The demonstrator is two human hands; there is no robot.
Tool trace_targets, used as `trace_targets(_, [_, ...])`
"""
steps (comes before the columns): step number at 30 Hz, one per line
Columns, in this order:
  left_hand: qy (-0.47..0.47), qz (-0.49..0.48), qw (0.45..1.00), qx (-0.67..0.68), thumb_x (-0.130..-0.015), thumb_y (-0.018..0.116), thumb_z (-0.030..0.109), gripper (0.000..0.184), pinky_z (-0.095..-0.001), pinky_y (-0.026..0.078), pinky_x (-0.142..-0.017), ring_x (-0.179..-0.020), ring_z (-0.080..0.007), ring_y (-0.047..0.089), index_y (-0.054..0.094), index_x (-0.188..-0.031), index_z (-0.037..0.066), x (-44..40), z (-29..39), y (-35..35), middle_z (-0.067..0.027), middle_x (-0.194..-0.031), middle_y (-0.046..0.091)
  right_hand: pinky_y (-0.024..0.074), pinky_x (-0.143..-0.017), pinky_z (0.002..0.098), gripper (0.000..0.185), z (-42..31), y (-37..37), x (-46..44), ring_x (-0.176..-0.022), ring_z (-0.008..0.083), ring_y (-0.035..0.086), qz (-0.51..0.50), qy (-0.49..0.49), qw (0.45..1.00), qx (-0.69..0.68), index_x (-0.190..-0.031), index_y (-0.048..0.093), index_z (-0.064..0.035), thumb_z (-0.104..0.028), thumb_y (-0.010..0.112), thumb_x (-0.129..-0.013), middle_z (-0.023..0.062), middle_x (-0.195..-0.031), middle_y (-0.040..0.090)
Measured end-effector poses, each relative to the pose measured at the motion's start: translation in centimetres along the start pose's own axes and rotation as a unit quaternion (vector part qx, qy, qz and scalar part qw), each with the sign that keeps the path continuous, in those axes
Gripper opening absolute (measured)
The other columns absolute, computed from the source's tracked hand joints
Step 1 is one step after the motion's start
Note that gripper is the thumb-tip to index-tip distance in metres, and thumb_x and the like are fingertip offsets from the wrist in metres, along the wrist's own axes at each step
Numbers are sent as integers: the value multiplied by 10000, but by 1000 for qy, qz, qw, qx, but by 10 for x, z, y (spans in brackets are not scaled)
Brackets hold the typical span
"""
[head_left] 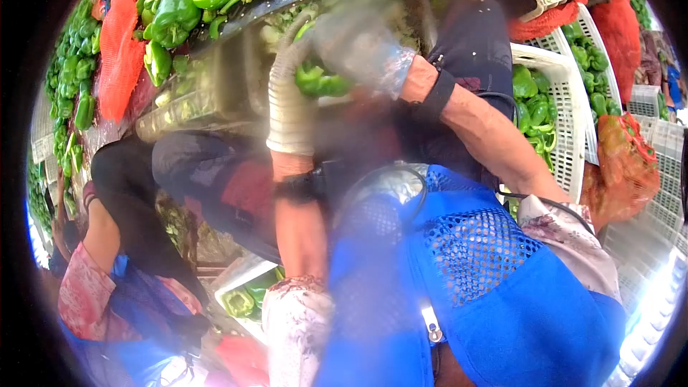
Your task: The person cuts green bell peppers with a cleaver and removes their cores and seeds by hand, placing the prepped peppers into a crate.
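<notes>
My left hand (290, 79), in a pale ribbed glove, is raised in front of my lap, its fingers closed around a green pepper (319, 81). Close on its right is my right hand (369, 50), in a greyish glove and badly blurred; its fingers and anything in them cannot be made out. Just beyond both hands, green peppers (175, 18) and cut green pieces lie along the edge of a dark work surface (287, 3).
A white crate (570, 79) of green peppers stands at the right, beside red mesh sacks (627, 165). Another white crate (233, 272) is at lower left. A co-worker's arm (100, 240) and knees are on the left, near a red net (118, 54).
</notes>
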State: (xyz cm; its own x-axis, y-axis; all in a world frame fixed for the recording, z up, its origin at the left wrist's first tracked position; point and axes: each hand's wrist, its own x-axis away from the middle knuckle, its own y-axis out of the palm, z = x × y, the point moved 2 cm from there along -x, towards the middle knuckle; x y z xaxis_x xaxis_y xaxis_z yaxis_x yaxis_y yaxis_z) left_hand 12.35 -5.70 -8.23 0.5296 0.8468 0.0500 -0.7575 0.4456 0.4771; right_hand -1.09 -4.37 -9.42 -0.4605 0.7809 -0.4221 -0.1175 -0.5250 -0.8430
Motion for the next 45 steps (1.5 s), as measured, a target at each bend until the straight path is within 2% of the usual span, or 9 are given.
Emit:
trace_targets(6, [38, 31, 999, -5, -922, 518, 288, 494, -489, 563, -856, -1177, -227, 561, 499, -1376, 94, -7, -3, -2, -86, -1299, 555, 575, -657, 386, 235, 50, -33, 10, -745, 247, 689, 13, 341, 829, -443, -1111, 648, -55, -178, 581, -922, 146, -913, 686])
trace_targets(12, [1, 26, 998, -55, -900, 561, 258, 484, -335, 546, -831, -1154, -216, 560, 539, -1353, 88, -7, 4, 0, -65, -1241, 580, 560, -795, 469, 324, 29, -31, 17, -807, 335, 700, 29, 91, 917, -388, -1186, 663, -118, -207, 593, -882, 153, -897, 716])
trace_targets(15, [109, -11, 963, -245, -897, 579, 258, 499, -287, 521, -797, -1101, -197, 580, 540, -1341, 35, -5, 1, -6, -90, -1252, 601, 549, -774, 473, 253, 11, -24, 1, -821, 347, 697, -299, 158, 896, -289, -1080, 682, -113, -231, 555, -896, 157, -877, 711])
trace_targets(19, [110, 34, 989, -87, -898, 564, 239, 442, -410, 432, -1044, -1192, -279, 556, 563, -1261, -13, -7, 4, -7, -147, -1319, 574, 538, -635, 473, 201, 23, -25, 6, -743, 320, 689, -135, 188, 930, -286, -986, 654, -74, -217, 527, -926, 205, -841, 688])
trace_targets(22, [46, 87, 990, 105, -906, 558, 260, 474, -418, 458, -1027, -1154, -265, 590, 536, -1300, -2, -2, 8, -15, -126, -1211, 638, 539, -599, 390, 240, 55, -45, 22, -716, 248, 646, 101, 383, 742, -541, -1156, 613, -109, -170, 534, -937, 173, -1036, 690])
trace_targets(25, [236, 144, 904, -325, -910, 544, 244, 476, -412, 480, -1014, -1170, -262, 583, 522, -1316, -3, 2, -3, -28, -129, -1227, 627, 557, -668, 318, 305, 53, -47, 27, -782, 195, 639, 69, 545, 466, -693, -1247, 576, -101, -180, 544, -954, 114, -1101, 676])
trace_targets(29, [93, 62, 975, 192, -929, 494, 201, 483, -421, 477, -1022, -1212, -262, 552, 458, -1370, 7, -9, 20, 10, -146, -1297, 568, 575, -783, 307, 396, 38, -15, 37, -905, 161, 639, 93, 155, 974, -140, -1348, 501, -70, -225, 535, -985, 80, -1135, 644])
trace_targets(37, [237, 87, 930, -268, -976, 438, 272, 526, -357, 355, -1080, -1276, -236, 466, 414, -1447, 38, -17, 20, 20, -136, -1408, 484, 560, -826, 342, 446, 25, -38, 17, -1083, 217, 610, 252, 237, 744, -571, -1376, 478, -53, -256, 541, -983, 94, -1257, 573])
trace_targets(45, [201, 80, 967, -133, -980, 441, 470, 587, -460, 315, -1095, -1314, -257, 397, 355, -1453, 134, -36, -18, 16, -100, -1427, 417, 483, -684, 384, 494, 20, -76, -25, -782, 241, 575, 109, 176, 964, -164, -1299, 591, -253, -95, 622, -832, 58, -875, 571])
